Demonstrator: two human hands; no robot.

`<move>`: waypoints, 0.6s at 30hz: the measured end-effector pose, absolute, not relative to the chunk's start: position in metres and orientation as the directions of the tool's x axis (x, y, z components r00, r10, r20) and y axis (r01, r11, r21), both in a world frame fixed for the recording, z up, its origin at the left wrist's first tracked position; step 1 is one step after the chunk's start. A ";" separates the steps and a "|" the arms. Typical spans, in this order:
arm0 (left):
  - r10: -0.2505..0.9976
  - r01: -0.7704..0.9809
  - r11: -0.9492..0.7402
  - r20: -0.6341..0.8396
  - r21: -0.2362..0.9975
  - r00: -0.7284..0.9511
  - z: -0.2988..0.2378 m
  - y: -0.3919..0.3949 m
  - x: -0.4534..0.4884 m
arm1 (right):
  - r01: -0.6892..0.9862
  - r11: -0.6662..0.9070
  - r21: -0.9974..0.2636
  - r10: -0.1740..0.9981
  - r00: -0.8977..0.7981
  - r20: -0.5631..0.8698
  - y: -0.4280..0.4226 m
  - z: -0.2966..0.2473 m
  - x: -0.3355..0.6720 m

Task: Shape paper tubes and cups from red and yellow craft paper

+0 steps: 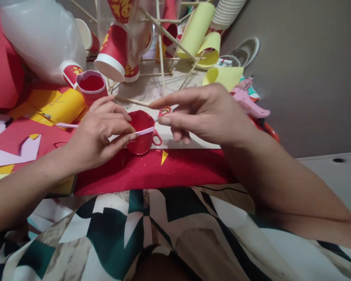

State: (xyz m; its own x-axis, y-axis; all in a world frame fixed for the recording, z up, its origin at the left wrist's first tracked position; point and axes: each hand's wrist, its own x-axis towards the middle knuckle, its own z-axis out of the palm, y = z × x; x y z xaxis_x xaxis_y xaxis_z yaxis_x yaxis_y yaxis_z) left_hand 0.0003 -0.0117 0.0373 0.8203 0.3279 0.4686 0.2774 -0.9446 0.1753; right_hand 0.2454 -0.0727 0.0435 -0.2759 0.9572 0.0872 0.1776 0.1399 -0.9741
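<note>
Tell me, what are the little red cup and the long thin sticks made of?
The little red cup in the left hand looks like paper: matte, thin walls, with a bent, creased rim. The long thin sticks look like bare wood or bamboo, pale tan and dull, like skewers; I can't tell which.

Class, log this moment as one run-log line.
left hand holds red cup, thumb on pale strip | right hand at strip's end

Two hands are counted: left hand [96, 132], right hand [207, 113]. Two trimmed cups [142, 134] are seen, two yellow rolls [197, 27], one glue gun [250, 105], one cup stack [226, 11].
</note>
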 end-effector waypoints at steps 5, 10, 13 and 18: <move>0.322 0.306 -0.945 0.480 0.113 0.816 0.034 -0.021 0.011 | 0.398 0.514 -0.760 0.849 -0.365 0.383 -0.088 0.039 0.235; 0.336 0.320 -0.941 0.444 0.113 0.830 0.035 -0.025 0.012 | 0.448 0.476 -0.757 0.856 -0.433 0.282 -0.083 0.030 0.238; 0.351 0.326 -0.936 0.428 0.132 0.833 0.039 -0.023 0.007 | 0.404 0.382 -0.831 0.880 -0.435 0.193 -0.083 0.030 0.243; 0.289 0.256 -0.957 0.403 0.135 0.868 0.046 -0.016 0.001 | 0.367 0.368 -0.854 0.867 -0.467 0.173 -0.082 0.029 0.246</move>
State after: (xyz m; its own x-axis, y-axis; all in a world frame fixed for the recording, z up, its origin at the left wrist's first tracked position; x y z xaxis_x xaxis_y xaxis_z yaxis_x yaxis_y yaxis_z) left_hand 0.0015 -0.0158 0.0463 0.8683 0.2886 0.4034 0.2555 -0.9573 0.1349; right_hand 0.2457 -0.0820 0.0293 -0.4672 0.8671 0.1730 0.3671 0.3682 -0.8542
